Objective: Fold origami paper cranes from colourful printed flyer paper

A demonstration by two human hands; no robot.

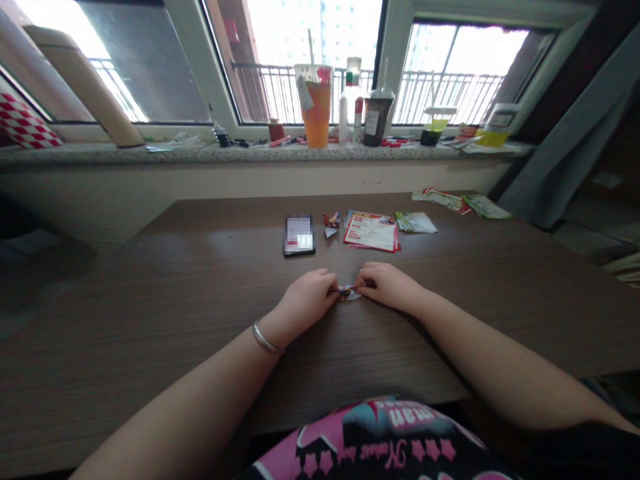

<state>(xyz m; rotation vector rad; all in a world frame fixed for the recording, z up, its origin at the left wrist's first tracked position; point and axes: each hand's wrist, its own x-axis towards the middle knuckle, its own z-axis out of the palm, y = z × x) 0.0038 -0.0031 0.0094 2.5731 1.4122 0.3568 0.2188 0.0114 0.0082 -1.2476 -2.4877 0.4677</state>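
Observation:
Between my two hands lies a small crumpled piece of printed paper (349,293), low over the brown table (200,287). My left hand (313,293), with a silver bangle on its wrist, pinches the paper's left end. The right end is held in the closed fingers of my right hand (385,285). Just beyond my hands sits another crumpled, colourful paper piece (331,225). A phone (299,235) lies left of it, and a stack of printed red-and-white leaflets (373,231) is on its right.
Green-and-white leaflets (416,222) and more papers (487,206) lie toward the table's far right. On the granite windowsill (250,154) stand an orange drink cup (317,107), a dark drink cup (377,117), bottles and small items. A grey curtain (555,147) hangs at the right.

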